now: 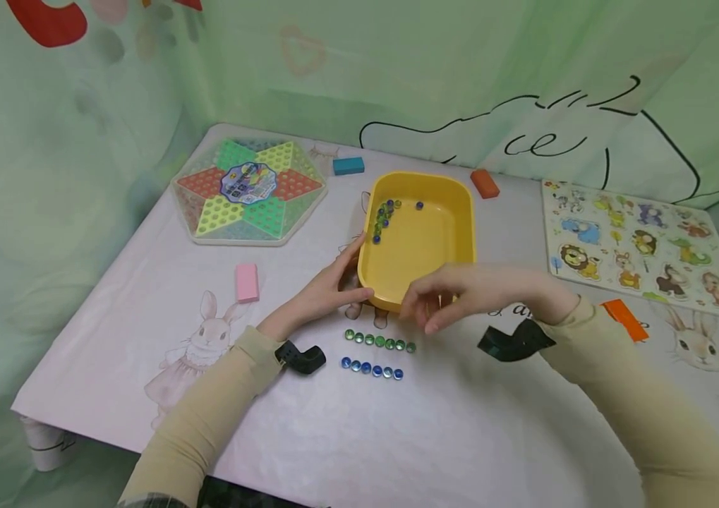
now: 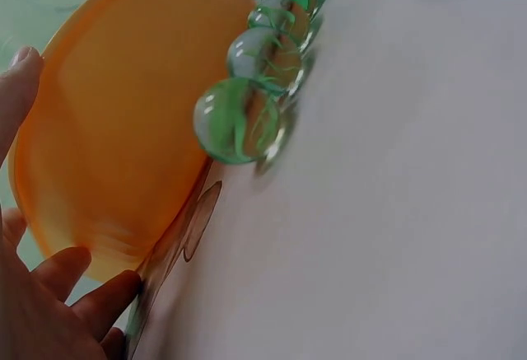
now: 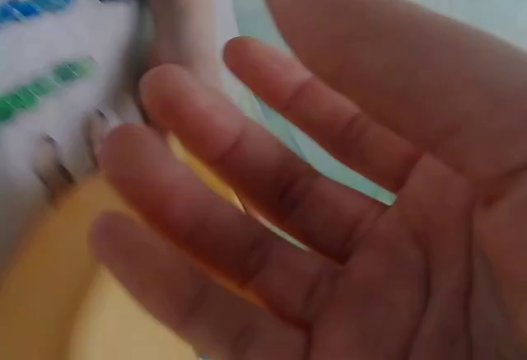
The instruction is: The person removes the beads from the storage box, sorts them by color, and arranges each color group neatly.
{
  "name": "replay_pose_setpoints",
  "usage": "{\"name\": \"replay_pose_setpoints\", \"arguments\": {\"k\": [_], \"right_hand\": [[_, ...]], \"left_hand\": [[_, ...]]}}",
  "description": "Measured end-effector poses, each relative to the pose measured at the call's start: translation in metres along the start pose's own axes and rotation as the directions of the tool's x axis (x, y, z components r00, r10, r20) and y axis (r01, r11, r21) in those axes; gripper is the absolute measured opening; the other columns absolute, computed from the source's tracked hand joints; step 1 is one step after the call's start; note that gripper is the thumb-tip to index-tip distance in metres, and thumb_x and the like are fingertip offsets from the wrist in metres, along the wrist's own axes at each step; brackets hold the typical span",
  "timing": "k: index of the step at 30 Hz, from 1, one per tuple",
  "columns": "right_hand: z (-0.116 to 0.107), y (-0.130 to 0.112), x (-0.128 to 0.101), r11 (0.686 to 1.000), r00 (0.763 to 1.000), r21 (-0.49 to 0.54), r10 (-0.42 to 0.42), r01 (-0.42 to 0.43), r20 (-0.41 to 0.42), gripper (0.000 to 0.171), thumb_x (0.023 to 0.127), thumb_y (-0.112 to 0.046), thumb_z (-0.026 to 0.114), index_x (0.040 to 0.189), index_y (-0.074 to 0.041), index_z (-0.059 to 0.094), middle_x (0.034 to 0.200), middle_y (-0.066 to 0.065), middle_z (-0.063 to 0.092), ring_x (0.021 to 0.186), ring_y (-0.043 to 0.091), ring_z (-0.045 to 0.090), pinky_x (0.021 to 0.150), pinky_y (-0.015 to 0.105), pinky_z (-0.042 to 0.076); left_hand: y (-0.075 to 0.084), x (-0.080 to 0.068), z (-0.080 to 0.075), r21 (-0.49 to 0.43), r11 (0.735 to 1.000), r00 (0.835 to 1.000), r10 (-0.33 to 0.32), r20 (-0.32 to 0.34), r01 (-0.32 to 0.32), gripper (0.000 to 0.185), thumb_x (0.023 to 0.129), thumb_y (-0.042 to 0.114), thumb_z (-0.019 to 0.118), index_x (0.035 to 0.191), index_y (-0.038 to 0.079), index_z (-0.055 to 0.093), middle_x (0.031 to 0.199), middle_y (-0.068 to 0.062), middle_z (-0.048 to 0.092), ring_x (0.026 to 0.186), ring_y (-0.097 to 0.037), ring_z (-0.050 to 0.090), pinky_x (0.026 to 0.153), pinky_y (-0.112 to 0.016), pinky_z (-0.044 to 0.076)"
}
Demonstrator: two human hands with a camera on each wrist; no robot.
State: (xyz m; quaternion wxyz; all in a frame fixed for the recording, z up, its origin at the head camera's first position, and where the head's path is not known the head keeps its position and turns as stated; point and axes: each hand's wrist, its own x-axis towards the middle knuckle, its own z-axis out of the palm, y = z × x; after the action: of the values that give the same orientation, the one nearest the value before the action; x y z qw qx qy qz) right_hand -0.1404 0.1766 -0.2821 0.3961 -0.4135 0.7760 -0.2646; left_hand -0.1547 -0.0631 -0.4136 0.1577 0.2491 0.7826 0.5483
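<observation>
A yellow plastic tray (image 1: 429, 236) stands mid-table with several small blue and green marbles (image 1: 376, 239) inside, mostly along its left wall. My left hand (image 1: 322, 288) rests against the tray's left side near the front corner, fingers spread and fairly straight. Over the tray's front right edge hovers my right hand (image 1: 470, 288); its fingers are loosely bent, and the right wrist view shows nothing in the palm (image 3: 395, 253). In front of the tray lies a row of green marbles (image 1: 380, 341). Nearer still runs a row of blue marbles (image 1: 367, 368).
A Chinese checkers box (image 1: 248, 187) lies back left, an animal puzzle board (image 1: 635, 243) at right. Around the tray are a blue block (image 1: 348, 166), an orange-red block (image 1: 485, 183), a pink block (image 1: 247, 282) and an orange piece (image 1: 624, 319). Green curtains hang behind the table.
</observation>
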Motion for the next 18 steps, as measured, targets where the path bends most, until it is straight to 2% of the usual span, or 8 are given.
{"name": "replay_pose_setpoints", "arguments": {"k": [2,6,8,13,18], "right_hand": [[-0.015,0.003,0.008,0.999,1.0,0.035,0.018,-0.017,-0.01,0.026,0.089,-0.017,0.061,0.112,-0.005,0.057,0.089,0.0,0.057,0.085,0.017,0.053,0.075,0.025,0.047],[-0.04,0.015,0.024,0.99,0.994,0.118,0.084,-0.074,-0.075,0.026,0.092,-0.013,0.057,0.114,-0.001,0.054,0.093,0.012,0.055,0.085,0.022,0.052,0.077,0.029,0.048],[-0.048,0.023,0.033,0.986,0.984,0.131,0.12,-0.102,-0.132,0.026,0.092,-0.014,0.056,0.115,0.0,0.054,0.095,0.016,0.055,0.084,0.023,0.053,0.076,0.03,0.049],[-0.058,0.044,0.056,0.984,0.937,0.055,0.18,-0.171,-0.299,0.025,0.092,-0.016,0.057,0.112,-0.001,0.058,0.095,0.02,0.058,0.082,0.024,0.055,0.073,0.03,0.051],[-0.055,0.059,0.077,0.959,0.879,-0.034,0.243,-0.281,-0.411,0.021,0.089,-0.015,0.061,0.108,-0.004,0.062,0.09,0.014,0.06,0.075,0.022,0.054,0.068,0.028,0.048]], "left_hand": [[-0.001,0.0,0.0,-0.002,1.0,1.0,0.01,-0.001,-0.01,0.088,0.085,0.04,0.063,0.148,0.036,0.002,0.153,-0.004,0.023,0.14,-0.018,0.022,0.114,-0.042,0.017],[0.003,-0.002,-0.001,0.009,1.0,1.0,0.015,0.004,-0.015,0.089,0.085,0.045,0.062,0.149,0.031,0.003,0.153,-0.006,0.024,0.14,-0.02,0.021,0.114,-0.043,0.017],[0.012,-0.004,-0.003,0.005,1.0,1.0,0.008,0.013,-0.008,0.087,0.087,0.039,0.062,0.15,0.026,0.003,0.153,-0.008,0.023,0.141,-0.021,0.02,0.114,-0.043,0.016],[0.021,-0.006,-0.004,-0.001,1.0,1.0,-0.019,0.024,0.019,0.085,0.089,0.023,0.061,0.15,0.022,0.002,0.154,-0.01,0.02,0.141,-0.023,0.019,0.114,-0.045,0.015],[0.002,0.0,-0.001,0.021,1.0,1.0,-0.004,0.014,0.004,0.086,0.088,0.033,0.061,0.149,0.032,0.001,0.153,-0.004,0.023,0.14,-0.018,0.021,0.114,-0.043,0.017]]}}
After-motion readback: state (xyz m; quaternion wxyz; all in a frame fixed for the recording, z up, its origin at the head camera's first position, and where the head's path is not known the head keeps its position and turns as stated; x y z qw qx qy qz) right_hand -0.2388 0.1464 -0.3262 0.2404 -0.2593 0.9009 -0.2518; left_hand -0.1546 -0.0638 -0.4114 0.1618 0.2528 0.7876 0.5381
